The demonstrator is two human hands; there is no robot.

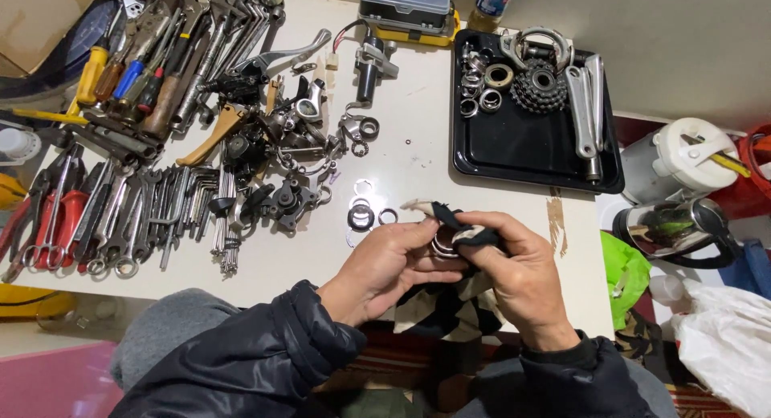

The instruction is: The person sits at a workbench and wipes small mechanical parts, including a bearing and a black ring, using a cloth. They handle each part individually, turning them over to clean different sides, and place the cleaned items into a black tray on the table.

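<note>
Both hands — left hand (385, 261), right hand (514, 261) — gripped 1 metal ring (444, 243) in a dark rag (462, 225), mid-wipe — loose rings (361, 216) apparently waited on the table (418, 129).

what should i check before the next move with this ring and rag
1. Ring held in both hands: ok, left hand under it, right hand over it.
2. Rag against the ring: ok, wrapped over its right side.
3. Ring clean: cannot tell, mostly covered.
4. Loose rings away from the table edge: ok.
5. Black tray fully on the table: not ok, its right edge sits at the table's side.
</note>
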